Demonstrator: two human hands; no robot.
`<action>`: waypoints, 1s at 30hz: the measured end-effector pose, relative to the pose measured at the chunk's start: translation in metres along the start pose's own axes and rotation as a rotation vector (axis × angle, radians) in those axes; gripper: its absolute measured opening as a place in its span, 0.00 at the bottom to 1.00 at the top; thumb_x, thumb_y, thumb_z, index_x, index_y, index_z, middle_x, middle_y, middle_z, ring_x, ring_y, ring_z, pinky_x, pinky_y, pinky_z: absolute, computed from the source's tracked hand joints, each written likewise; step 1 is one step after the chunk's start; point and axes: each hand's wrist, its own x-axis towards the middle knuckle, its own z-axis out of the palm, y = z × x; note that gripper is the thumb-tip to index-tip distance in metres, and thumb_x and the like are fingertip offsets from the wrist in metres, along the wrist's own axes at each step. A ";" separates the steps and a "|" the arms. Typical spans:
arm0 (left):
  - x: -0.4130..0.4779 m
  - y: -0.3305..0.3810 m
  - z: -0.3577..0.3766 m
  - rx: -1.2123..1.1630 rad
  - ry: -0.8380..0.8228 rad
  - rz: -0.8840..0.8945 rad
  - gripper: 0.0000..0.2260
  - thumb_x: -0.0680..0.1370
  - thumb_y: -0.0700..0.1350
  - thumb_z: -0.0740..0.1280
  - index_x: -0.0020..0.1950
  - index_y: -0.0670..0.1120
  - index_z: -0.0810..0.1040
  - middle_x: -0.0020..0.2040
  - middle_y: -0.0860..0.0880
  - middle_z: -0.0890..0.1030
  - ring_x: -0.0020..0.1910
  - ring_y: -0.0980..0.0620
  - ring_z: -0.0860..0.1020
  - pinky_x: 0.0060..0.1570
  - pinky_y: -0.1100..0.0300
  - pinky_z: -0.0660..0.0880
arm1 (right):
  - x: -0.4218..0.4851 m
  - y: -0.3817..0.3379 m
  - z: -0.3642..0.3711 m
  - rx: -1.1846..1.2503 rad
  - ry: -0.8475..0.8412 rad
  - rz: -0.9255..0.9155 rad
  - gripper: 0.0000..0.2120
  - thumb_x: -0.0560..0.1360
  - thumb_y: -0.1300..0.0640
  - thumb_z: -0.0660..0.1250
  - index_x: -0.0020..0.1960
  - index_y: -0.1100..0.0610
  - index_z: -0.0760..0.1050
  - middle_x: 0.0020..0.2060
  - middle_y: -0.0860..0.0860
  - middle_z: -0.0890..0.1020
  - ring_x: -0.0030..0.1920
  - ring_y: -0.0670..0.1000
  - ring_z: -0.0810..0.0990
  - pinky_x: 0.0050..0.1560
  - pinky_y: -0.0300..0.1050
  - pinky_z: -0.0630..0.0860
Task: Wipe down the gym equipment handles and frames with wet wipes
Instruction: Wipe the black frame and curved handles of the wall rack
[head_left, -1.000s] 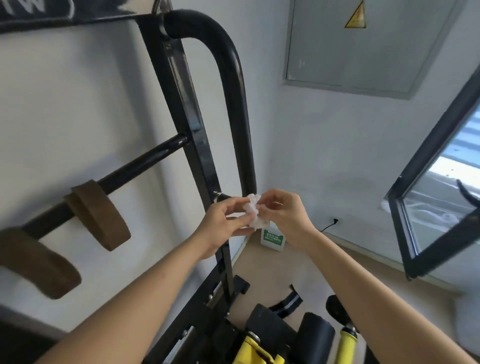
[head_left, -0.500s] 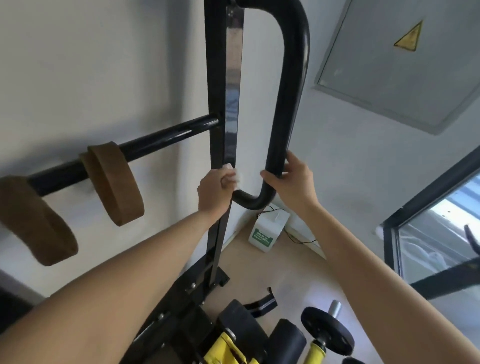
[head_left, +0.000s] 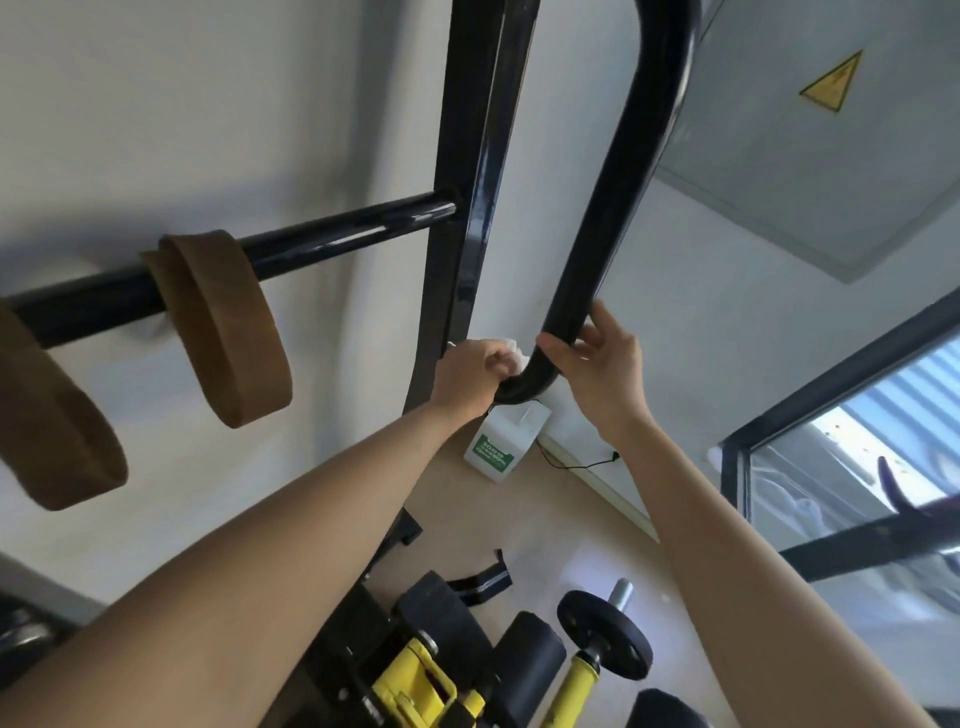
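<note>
My left hand (head_left: 467, 376) is curled tight around a bunched white wet wipe (head_left: 511, 349) and holds it against the lower bend of the curved black handle (head_left: 618, 197), just beside the upright frame post (head_left: 475, 182). My right hand (head_left: 605, 371) grips the same handle just above the bend, with the thumb on one side and the fingers wrapped round the other. Below my hands a white bottle with a green label (head_left: 501, 441) stands on the floor (head_left: 545, 525), at the edge where it meets the wall.
</note>
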 end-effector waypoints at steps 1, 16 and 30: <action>-0.002 0.001 0.000 -0.079 0.002 -0.034 0.10 0.81 0.44 0.66 0.45 0.42 0.83 0.40 0.48 0.84 0.43 0.48 0.81 0.47 0.53 0.76 | -0.002 0.000 0.001 0.014 0.006 -0.001 0.17 0.74 0.59 0.75 0.61 0.48 0.78 0.44 0.48 0.87 0.44 0.56 0.86 0.50 0.59 0.83; -0.080 -0.006 0.010 -1.271 0.357 -0.876 0.05 0.76 0.40 0.74 0.41 0.46 0.86 0.47 0.45 0.85 0.51 0.46 0.84 0.46 0.57 0.82 | -0.007 0.004 0.005 0.103 0.013 0.027 0.18 0.75 0.62 0.74 0.58 0.42 0.79 0.49 0.48 0.88 0.49 0.56 0.87 0.56 0.55 0.83; -0.031 -0.025 0.019 -1.697 0.200 -1.072 0.10 0.77 0.44 0.74 0.54 0.41 0.79 0.56 0.42 0.81 0.54 0.45 0.82 0.55 0.53 0.82 | 0.001 0.013 0.002 0.153 -0.030 0.045 0.21 0.76 0.65 0.73 0.68 0.57 0.76 0.52 0.52 0.87 0.49 0.52 0.87 0.54 0.50 0.84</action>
